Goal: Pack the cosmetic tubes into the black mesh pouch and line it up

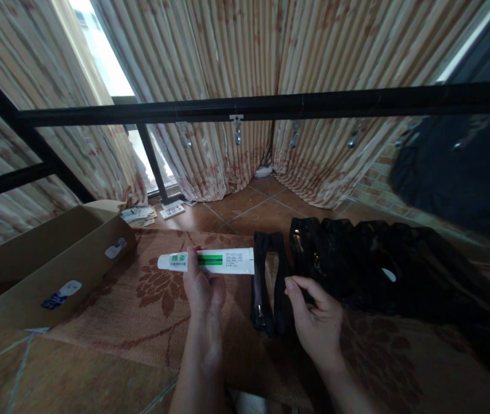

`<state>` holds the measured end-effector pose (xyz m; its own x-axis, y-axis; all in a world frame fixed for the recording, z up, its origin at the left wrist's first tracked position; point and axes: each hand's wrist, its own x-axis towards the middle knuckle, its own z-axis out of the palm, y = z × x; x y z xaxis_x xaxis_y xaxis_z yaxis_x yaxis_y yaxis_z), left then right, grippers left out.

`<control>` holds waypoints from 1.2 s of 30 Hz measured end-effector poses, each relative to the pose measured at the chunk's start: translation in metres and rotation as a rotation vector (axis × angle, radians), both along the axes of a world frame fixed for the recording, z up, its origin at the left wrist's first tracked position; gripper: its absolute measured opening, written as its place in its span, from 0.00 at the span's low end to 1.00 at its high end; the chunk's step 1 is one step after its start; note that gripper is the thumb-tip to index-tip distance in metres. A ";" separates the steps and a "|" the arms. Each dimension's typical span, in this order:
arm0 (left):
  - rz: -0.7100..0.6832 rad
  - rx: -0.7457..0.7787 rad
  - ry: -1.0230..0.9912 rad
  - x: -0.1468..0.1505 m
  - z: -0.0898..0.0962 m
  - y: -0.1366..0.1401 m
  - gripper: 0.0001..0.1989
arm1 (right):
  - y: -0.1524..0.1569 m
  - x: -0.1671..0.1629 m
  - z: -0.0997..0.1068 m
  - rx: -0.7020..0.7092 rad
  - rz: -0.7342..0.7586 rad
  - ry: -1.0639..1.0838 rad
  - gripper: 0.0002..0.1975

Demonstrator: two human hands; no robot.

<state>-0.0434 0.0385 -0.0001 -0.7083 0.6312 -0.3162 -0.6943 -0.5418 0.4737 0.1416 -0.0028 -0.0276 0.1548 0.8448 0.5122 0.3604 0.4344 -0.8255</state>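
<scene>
Brown patterned cloth (124,313) lies before striped curtains (227,63); left grip (204,290) clamped on tube (238,260), right grip (320,322) pinched on pouch (259,287).

One head-worn view — facing forward, downward, close

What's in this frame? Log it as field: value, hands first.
left_hand: left hand holds a white tube with green print, lying crosswise
right_hand: right hand appears to pinch the right edge of a black pouch
tube_to_pouch: tube's right end meets pouch's left edge in view; contact unclear
right_side: heap of black bags
left_side: open cardboard box
floor: patterned rug over tiles
background: black rail, striped curtains
</scene>
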 end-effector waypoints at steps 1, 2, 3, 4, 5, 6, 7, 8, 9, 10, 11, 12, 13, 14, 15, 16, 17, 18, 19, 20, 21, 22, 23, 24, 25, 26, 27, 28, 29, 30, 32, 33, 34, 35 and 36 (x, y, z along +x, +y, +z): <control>-0.001 0.000 0.003 0.000 0.000 0.000 0.06 | 0.000 0.000 0.000 0.000 -0.002 -0.001 0.06; 0.000 -0.001 0.009 0.000 -0.001 0.000 0.06 | 0.000 0.000 0.000 -0.001 -0.003 -0.002 0.07; -0.003 -0.004 0.019 0.000 -0.001 0.000 0.06 | 0.000 0.000 0.000 -0.002 -0.005 -0.002 0.07; -0.008 -0.006 0.031 0.000 -0.001 0.000 0.06 | 0.000 0.000 0.000 -0.003 -0.004 -0.002 0.07; -0.011 -0.009 0.041 0.000 -0.002 -0.001 0.06 | 0.000 -0.001 0.000 -0.004 -0.003 -0.002 0.07; -0.012 -0.011 0.048 0.000 -0.002 -0.001 0.05 | 0.000 -0.001 0.000 -0.006 -0.001 0.000 0.07; -0.012 -0.012 0.052 0.000 -0.002 -0.001 0.05 | 0.000 -0.001 0.000 -0.008 0.001 0.001 0.08; -0.011 -0.013 0.057 0.000 -0.003 -0.001 0.05 | 0.000 -0.001 0.001 -0.010 0.001 0.003 0.08; -0.008 -0.015 0.062 -0.001 -0.003 0.000 0.06 | 0.000 -0.001 0.001 -0.012 0.001 0.003 0.08; -0.005 -0.019 0.070 -0.001 -0.004 0.000 0.06 | 0.000 -0.001 0.001 -0.014 0.003 0.004 0.08; -0.005 -0.023 0.081 -0.001 -0.004 0.000 0.06 | 0.000 -0.001 0.001 -0.013 0.004 0.005 0.09; -0.009 -0.027 0.092 -0.001 -0.005 0.000 0.06 | 0.000 -0.001 0.002 -0.012 0.005 0.005 0.09; -0.012 -0.030 0.097 -0.001 -0.005 0.000 0.06 | 0.000 -0.001 0.002 -0.010 0.005 0.006 0.09; -0.011 -0.031 0.093 -0.001 -0.005 0.000 0.06 | 0.000 -0.001 0.002 -0.010 0.006 0.006 0.09; -0.009 -0.030 0.083 -0.001 -0.004 0.000 0.06 | 0.000 -0.001 0.002 -0.012 0.007 0.006 0.09; -0.005 -0.029 0.067 -0.001 -0.003 0.000 0.06 | 0.000 -0.001 0.002 -0.014 0.006 0.006 0.08; -0.003 -0.029 0.051 -0.001 -0.002 0.000 0.06 | 0.000 -0.001 0.002 -0.018 0.004 0.007 0.08; -0.001 -0.029 0.036 0.000 -0.001 0.000 0.06 | 0.000 -0.001 0.001 -0.020 0.003 0.008 0.08; 0.001 -0.028 0.026 0.000 0.000 0.000 0.06 | 0.000 -0.001 0.001 -0.022 0.003 0.008 0.08; 0.000 -0.026 0.020 0.000 0.000 0.000 0.06 | 0.000 -0.001 0.001 -0.021 0.004 0.009 0.08; 0.001 -0.023 0.018 0.000 0.000 0.000 0.06 | 0.000 -0.001 0.000 -0.020 0.006 0.009 0.08; 0.001 -0.018 0.022 0.000 0.000 0.000 0.06 | 0.000 -0.001 0.000 -0.018 0.008 0.009 0.08; 0.001 -0.013 0.030 0.000 0.000 0.000 0.06 | 0.000 0.000 0.000 -0.015 0.010 0.009 0.08; 0.001 -0.012 0.041 0.000 -0.001 0.000 0.05 | 0.000 0.000 0.000 -0.014 0.010 0.010 0.08; -0.003 -0.016 0.057 -0.001 -0.002 0.000 0.05 | 0.000 0.000 0.000 -0.013 0.010 0.010 0.08; -0.006 -0.021 0.076 -0.001 -0.003 0.000 0.05 | 0.001 0.000 -0.001 -0.012 0.008 0.009 0.09; -0.008 -0.028 0.091 -0.001 -0.003 0.000 0.05 | 0.001 0.000 -0.001 -0.011 0.005 0.007 0.09; -0.011 -0.033 0.103 -0.001 -0.004 0.000 0.05 | 0.001 -0.001 -0.001 -0.011 0.001 0.005 0.09; -0.010 -0.037 0.107 -0.001 -0.004 0.000 0.06 | 0.001 -0.001 -0.001 -0.012 -0.003 0.003 0.10; -0.010 -0.038 0.104 -0.001 -0.004 0.000 0.06 | 0.001 -0.001 -0.001 -0.012 -0.006 0.002 0.10; -0.008 -0.032 0.081 -0.001 -0.003 0.000 0.06 | 0.001 -0.001 -0.002 -0.014 -0.007 0.003 0.10; -0.010 -0.029 0.071 0.000 -0.002 0.000 0.07 | 0.001 -0.001 -0.002 -0.016 -0.005 0.004 0.09; -0.012 -0.026 0.065 0.000 -0.002 0.000 0.06 | 0.001 -0.001 -0.002 -0.015 -0.005 0.004 0.09; -0.017 -0.025 0.064 0.000 -0.002 0.000 0.06 | 0.001 0.000 -0.002 -0.014 -0.004 0.002 0.09; -0.020 -0.026 0.069 0.000 -0.002 -0.001 0.06 | 0.001 0.000 -0.002 -0.013 -0.005 0.001 0.09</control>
<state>-0.0439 0.0380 -0.0026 -0.7161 0.6377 -0.2836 -0.6703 -0.5152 0.5340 0.1413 -0.0015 -0.0295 0.1592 0.8505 0.5012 0.3616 0.4222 -0.8313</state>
